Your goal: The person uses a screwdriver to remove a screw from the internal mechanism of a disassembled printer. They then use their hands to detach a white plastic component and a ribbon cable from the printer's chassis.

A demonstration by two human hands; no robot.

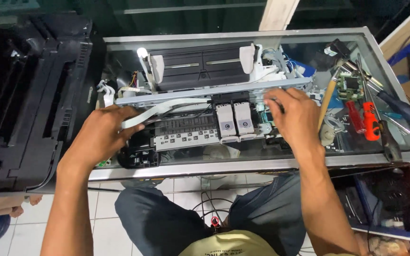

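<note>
An opened printer mechanism point(200, 90) without its casing sits on a glass-topped table point(243, 166). Its metal rail runs across the middle, and two grey ink cartridges point(234, 122) stand in the carriage. My left hand point(101, 135) grips the left front of the mechanism, fingers around a flat white ribbon cable point(155, 110). My right hand point(296, 116) rests on the right end of the mechanism, fingers curled over parts beside the cartridges. What lies under each palm is hidden.
A black printer cover point(24, 95) lies at the left. Screwdrivers with red handles point(364, 118), a wooden-handled tool point(327, 102), a small circuit board point(349, 85) and loose parts lie on the glass at the right. My knees and cables are on the tiled floor below.
</note>
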